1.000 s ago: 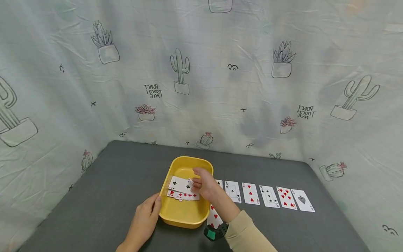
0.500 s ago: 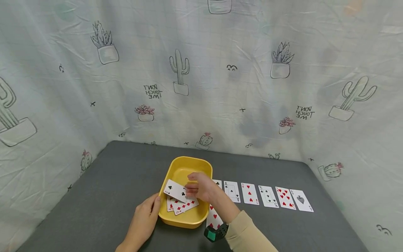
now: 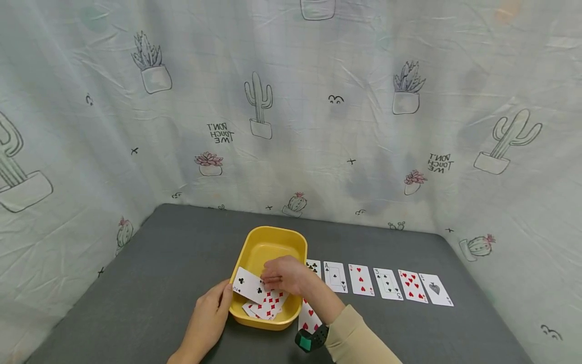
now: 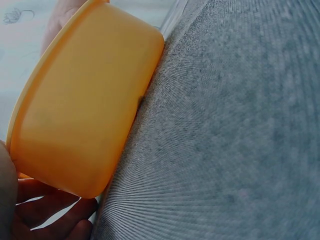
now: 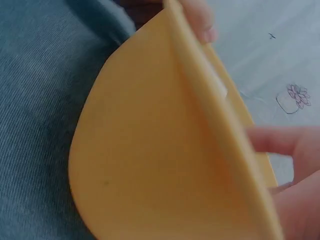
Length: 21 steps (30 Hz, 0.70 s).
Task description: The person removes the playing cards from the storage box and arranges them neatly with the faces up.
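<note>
A yellow plastic tub (image 3: 268, 248) stands on the table with several playing cards inside. My left hand (image 3: 210, 311) grips its near left side, thumb at the rim; in the left wrist view the fingers (image 4: 52, 212) curl around the tub's end. Over the tub's middle, my right hand (image 3: 286, 275) reaches in from the right. Its extended fingertips are right at the edge of a two of clubs (image 3: 247, 284), which lies tilted against the left wall. Beneath it, cards with red diamonds (image 3: 271, 302) overlap near the front. The right wrist view shows the tub's outer wall (image 5: 145, 135).
Right of the tub, a row of face-up cards runs across the dark table (image 3: 159, 273), including an ace of clubs (image 3: 336, 277) and an ace of spades (image 3: 435, 289). A hearts card (image 3: 309, 318) lies under my right wrist. Patterned cloth (image 3: 291, 126) surrounds the table's far side.
My right hand has swept toward the front left inside the tub. The two of clubs has slid left and turned, and the diamond cards have shifted forward. The left hand has kept its place.
</note>
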Motion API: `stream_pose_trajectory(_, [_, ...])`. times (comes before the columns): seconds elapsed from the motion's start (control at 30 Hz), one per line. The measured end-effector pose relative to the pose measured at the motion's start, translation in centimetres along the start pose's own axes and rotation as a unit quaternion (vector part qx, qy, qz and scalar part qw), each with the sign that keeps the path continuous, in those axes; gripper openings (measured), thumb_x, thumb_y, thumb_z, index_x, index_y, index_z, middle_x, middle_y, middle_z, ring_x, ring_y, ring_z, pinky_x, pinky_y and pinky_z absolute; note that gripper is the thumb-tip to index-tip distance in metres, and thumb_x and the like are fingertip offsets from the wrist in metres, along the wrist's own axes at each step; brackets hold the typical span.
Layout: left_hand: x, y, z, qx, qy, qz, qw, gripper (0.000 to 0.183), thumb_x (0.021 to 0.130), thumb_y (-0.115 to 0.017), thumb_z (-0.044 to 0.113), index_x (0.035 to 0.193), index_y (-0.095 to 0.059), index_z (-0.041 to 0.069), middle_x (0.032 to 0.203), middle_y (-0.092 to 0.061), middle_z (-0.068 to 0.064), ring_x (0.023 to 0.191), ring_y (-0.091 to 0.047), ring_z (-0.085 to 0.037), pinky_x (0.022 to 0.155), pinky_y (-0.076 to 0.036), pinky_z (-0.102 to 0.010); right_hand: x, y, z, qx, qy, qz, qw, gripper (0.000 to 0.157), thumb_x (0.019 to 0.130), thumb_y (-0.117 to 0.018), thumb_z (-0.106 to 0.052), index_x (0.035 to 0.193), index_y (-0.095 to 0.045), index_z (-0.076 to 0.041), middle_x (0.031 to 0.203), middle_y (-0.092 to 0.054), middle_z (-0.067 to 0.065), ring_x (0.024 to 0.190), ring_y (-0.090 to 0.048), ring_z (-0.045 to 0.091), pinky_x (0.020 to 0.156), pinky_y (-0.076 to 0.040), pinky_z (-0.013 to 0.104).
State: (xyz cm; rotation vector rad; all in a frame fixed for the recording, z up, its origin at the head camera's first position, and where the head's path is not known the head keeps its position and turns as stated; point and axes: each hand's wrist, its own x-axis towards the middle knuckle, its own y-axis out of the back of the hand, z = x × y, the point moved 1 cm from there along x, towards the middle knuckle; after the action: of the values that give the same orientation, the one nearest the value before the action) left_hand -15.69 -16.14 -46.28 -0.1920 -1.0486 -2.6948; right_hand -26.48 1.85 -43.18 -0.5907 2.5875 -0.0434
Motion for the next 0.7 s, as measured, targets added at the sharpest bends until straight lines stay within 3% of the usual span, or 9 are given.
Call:
stream_pose_trajectory(0.07, [0.0,0.0,0.0,0.000,0.000,0.000,1.0000,0.043,0.107,-0.044,0.031,0.128,-0.062,-0.002,0.124,-0.063,-0.015,0.117,-0.058,-0.030,0.095,-0.047,-0.051,0.1,-0.1,0.1,-0.073,0.023,-0.004,0.997,0.029,0.085,-0.071,0.005,0.114,-0.064,0.007,0.095,-0.069,0.015,0.076,-0.062,0.023,0.078,-0.056,0.035])
stream_pose_trajectory(0.17, [0.1,0.0,0.0,-0.001,-0.001,0.001,1.0000,0.042,0.107,-0.045,0.030,0.128,-0.063,-0.001,0.123,-0.064,-0.014,0.115,-0.059,-0.029,0.094,-0.047,-0.050,0.0,-0.5,0.4,-0.175,0.049,0.003,0.983,0.029,0.074,-0.082,0.004,0.100,-0.069,0.000,0.088,-0.069,0.006,0.073,-0.062,0.020,0.071,-0.055,0.031])
stream_pose_trajectory(0.23, [0.1,0.0,0.0,-0.002,0.000,0.001,1.0000,0.041,0.106,-0.045,0.030,0.127,-0.063,0.000,0.122,-0.064,-0.013,0.115,-0.059,-0.028,0.094,-0.047,-0.050,0.0,-0.7,0.6,-0.212,0.055,0.012,0.976,0.030,0.070,-0.087,0.001,0.095,-0.070,-0.004,0.084,-0.069,0.004,0.071,-0.063,0.019,0.068,-0.055,0.030])
stream_pose_trajectory(0.5, [0.0,0.1,0.1,0.001,0.008,-0.001,1.0000,0.041,0.107,-0.045,0.030,0.127,-0.063,0.000,0.122,-0.065,-0.013,0.114,-0.060,-0.029,0.094,-0.047,-0.051,-0.4,-1.1,0.8,-0.241,0.063,0.020,0.968,0.020,0.074,-0.087,-0.011,0.086,-0.072,-0.006,0.075,-0.066,0.004,0.061,-0.058,0.019,0.058,-0.051,0.027])
stream_pose_trajectory(0.7, [-0.1,0.1,0.2,0.000,0.003,0.003,1.0000,0.038,0.106,-0.046,0.027,0.126,-0.064,-0.001,0.121,-0.065,-0.013,0.113,-0.060,-0.029,0.093,-0.048,-0.050,-0.8,-1.0,0.1,-0.216,0.052,0.021,0.975,0.010,0.080,-0.082,-0.014,0.082,-0.075,-0.009,0.068,-0.057,0.003,0.057,-0.045,0.017,0.053,-0.037,0.025])
